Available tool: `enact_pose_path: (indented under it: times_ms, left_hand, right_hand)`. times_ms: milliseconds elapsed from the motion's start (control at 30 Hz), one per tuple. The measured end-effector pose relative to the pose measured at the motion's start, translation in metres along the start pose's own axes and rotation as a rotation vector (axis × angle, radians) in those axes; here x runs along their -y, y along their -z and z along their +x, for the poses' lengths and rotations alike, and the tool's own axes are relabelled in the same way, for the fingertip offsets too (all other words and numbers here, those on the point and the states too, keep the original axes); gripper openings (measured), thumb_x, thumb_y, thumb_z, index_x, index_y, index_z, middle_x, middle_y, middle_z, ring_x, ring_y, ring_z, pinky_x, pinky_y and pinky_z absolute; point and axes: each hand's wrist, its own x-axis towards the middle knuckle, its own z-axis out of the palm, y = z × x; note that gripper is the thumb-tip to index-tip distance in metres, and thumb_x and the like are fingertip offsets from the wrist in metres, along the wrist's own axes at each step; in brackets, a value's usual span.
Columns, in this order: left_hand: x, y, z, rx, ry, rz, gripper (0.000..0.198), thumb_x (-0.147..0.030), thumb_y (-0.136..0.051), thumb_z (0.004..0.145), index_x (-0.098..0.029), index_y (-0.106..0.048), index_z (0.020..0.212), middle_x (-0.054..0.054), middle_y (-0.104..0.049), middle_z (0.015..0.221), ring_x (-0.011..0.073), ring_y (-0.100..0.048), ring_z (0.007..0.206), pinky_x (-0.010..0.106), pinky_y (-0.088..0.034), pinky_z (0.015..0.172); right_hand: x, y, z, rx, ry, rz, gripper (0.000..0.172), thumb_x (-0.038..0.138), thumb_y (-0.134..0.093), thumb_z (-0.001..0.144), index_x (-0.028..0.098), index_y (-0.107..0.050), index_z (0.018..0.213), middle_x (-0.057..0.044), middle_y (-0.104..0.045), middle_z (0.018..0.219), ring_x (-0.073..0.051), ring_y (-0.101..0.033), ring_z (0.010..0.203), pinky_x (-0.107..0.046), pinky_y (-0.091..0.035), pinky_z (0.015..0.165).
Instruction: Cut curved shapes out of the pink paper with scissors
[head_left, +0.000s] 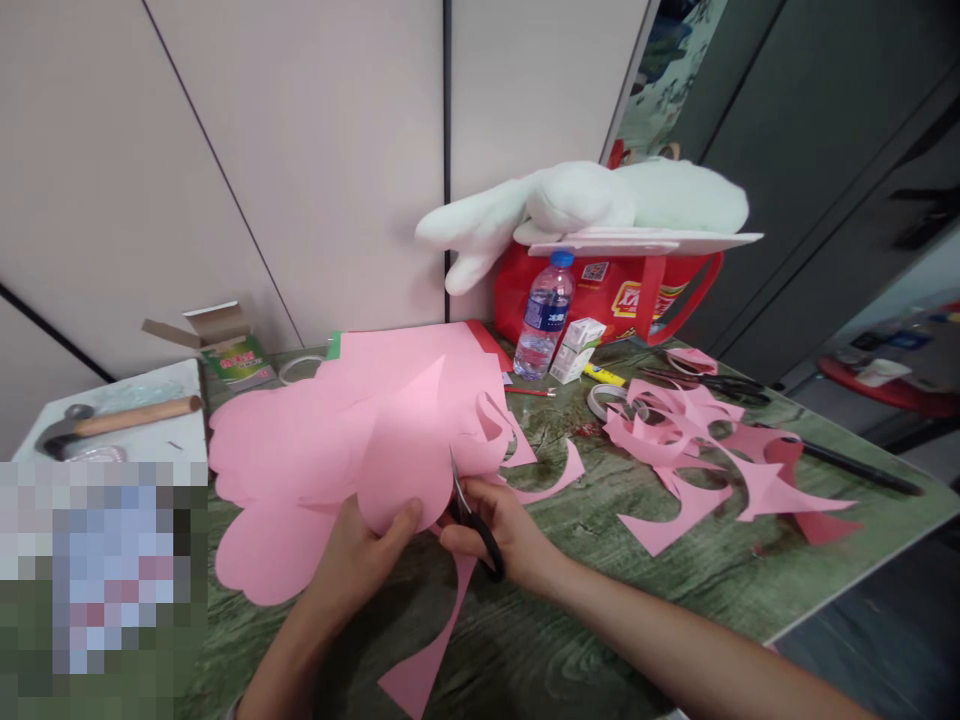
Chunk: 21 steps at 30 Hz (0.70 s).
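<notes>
My left hand [367,550] is closed on a sheet of pink paper [405,455], its thumb pressed on the front near the lower edge. In my right hand [495,525] is a pair of scissors [480,537] with black handles. Their blades point up along the right edge of the sheet, and a cut strip of pink paper [431,660] hangs down below. Just behind and to the left lie pink paper pieces with scalloped edges [277,545]. More pink sheets [397,345] lie at the back, beside the wall.
Curved pink scraps [690,430] cover the table's right side, near a tape roll [604,402] and a black rod [855,465]. A water bottle [541,320], small white box [577,350] and red bag [517,285] stand behind. A hammer [124,418] lies at left on a white board.
</notes>
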Motion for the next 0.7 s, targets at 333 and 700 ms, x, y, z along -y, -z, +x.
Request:
enact_pose_path:
  times_ms: [333,700]
  left_hand:
    - [0.0036,0.0023,-0.0015,-0.010,0.024,-0.001,0.027,-0.035,-0.056,0.076,-0.012,-0.069,0.082,0.008,-0.076,0.079,0.0229,-0.069,0.073,0.030,-0.054,0.064]
    - [0.0015,0.0016,0.0002,-0.048,0.045,0.020,0.032,-0.039,-0.058,0.073,-0.011,-0.068,0.084,0.009,-0.076,0.079,0.0239,-0.069,0.072,0.030,-0.055,0.061]
  right_hand:
    - [-0.0041,0.0019,-0.0009,0.003,0.016,0.049,0.048,0.052,-0.077,0.061,0.015,-0.053,0.077,0.003,-0.046,0.065,-0.010,-0.038,0.059,-0.024,-0.031,0.055]
    - [0.0036,-0.0002,-0.0007,-0.031,0.001,0.015,0.047,0.055,-0.077,0.059,0.017,-0.052,0.068,0.005,-0.046,0.060,-0.009,-0.037,0.054,-0.023,-0.032,0.051]
